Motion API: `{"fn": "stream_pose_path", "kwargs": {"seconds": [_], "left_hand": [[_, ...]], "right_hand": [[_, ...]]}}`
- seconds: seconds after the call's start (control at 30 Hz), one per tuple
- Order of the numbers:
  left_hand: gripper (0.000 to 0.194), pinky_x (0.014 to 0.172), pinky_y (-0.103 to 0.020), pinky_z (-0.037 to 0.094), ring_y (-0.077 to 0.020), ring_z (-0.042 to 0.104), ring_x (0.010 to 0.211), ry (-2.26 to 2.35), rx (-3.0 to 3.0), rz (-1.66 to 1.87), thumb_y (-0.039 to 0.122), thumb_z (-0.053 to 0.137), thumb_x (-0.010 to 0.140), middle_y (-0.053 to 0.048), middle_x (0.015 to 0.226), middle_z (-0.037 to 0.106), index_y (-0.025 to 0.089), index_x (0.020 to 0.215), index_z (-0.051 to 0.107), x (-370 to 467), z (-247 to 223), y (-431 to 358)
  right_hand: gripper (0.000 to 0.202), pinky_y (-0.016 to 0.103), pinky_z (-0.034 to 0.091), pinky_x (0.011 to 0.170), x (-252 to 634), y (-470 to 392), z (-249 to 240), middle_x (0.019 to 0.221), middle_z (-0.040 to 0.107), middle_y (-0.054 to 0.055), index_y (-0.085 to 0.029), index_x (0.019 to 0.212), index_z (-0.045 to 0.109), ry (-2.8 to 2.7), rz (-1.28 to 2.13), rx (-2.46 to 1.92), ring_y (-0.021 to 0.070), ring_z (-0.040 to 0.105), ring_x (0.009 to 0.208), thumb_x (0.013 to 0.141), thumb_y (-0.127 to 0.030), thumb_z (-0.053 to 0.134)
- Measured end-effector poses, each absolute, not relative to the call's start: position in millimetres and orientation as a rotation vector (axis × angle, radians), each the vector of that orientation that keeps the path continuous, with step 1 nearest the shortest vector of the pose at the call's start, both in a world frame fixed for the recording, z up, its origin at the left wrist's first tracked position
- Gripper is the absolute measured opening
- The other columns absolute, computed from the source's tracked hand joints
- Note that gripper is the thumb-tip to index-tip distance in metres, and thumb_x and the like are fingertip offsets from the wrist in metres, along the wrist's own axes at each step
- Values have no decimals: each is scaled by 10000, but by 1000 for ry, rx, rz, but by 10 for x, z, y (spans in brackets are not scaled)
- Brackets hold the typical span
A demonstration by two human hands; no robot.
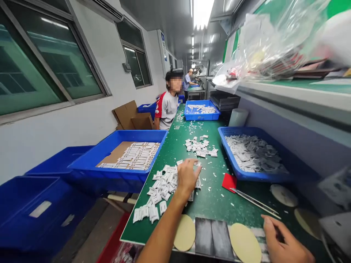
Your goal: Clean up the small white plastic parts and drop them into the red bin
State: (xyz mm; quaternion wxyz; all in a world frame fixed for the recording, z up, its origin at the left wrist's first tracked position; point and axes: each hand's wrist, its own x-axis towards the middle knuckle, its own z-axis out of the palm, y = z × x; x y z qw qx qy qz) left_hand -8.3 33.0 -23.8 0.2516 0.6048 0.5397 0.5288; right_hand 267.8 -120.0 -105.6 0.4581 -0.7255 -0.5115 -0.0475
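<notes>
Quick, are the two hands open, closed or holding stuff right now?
Left hand: fingers curved among the white pieces; can't tell if it's gripping one.
Right hand: loosely curled; can't tell if it's holding anything.

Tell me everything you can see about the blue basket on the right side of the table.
The basket looks like plastic, with an open top, sloping walls, rounded corners and small holes near the rim at its far end. It stands upright on the green table, heaped with white pieces. Its right part lies in shadow. A red piece lies by its near left corner; whether they touch is unclear. Neither the left hand nor the right hand touches it.
</notes>
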Motion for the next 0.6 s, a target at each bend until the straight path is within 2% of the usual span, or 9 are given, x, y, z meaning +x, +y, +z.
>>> {"fn": "stream_pose_path", "kwargs": {"seconds": [0.07, 0.13, 0.23, 0.3, 0.43, 0.6], "left_hand": [[248, 962, -413, 422, -205, 591, 914, 1344, 1469, 1524, 350, 729, 757, -76, 1026, 651, 208, 959, 711, -118, -189, 358], [331, 838, -350, 489, -166, 598, 810, 1259, 1325, 1558, 430, 704, 772, -81, 979, 646, 172, 979, 691, -162, -171, 395], [450, 698, -271, 516, -121, 602, 700, 1128, 1082, 1568, 518, 693, 757, -52, 867, 622, 140, 997, 649, -217, -195, 455], [490, 656, -243, 519, -100, 606, 652, 1064, 939, 1560, 560, 684, 751, -29, 812, 601, 137, 990, 624, -236, -225, 485], [520, 671, -240, 539, -84, 619, 627, 985, 742, 1557, 620, 612, 795, -26, 777, 600, 135, 983, 612, -251, -288, 520], [499, 634, -218, 537, -73, 610, 595, 955, 629, 1606, 587, 621, 812, -39, 769, 619, 109, 954, 637, -240, -332, 538]], "right_hand": [[366, 329, 467, 577, 2673, -1182, -972, 648, 691, 19, -244, 875, 731, -1344, -131, -1797, 200, 627, 540, 829, -530, 506], [377, 308, 495, 679, 2652, -1168, -878, 799, 736, 39, -213, 932, 723, -1408, -129, -1757, 194, 670, 664, 864, -495, 483], [376, 315, 488, 836, 2629, -1105, -751, 1073, 721, 66, -199, 1090, 688, -1567, -122, -1723, 202, 666, 899, 908, -424, 447], [389, 349, 467, 876, 2651, -1032, -695, 1146, 696, 79, -196, 1179, 658, -1752, -158, -1788, 220, 631, 971, 921, -378, 430], [333, 376, 423, 798, 2797, -920, -721, 1079, 707, 87, -213, 1099, 704, -1959, -312, -2002, 247, 589, 917, 915, -307, 443], [317, 402, 365, 792, 2890, -936, -764, 1027, 704, 102, -208, 1000, 726, -1867, -527, -2171, 277, 569, 948, 924, -335, 446]]}}
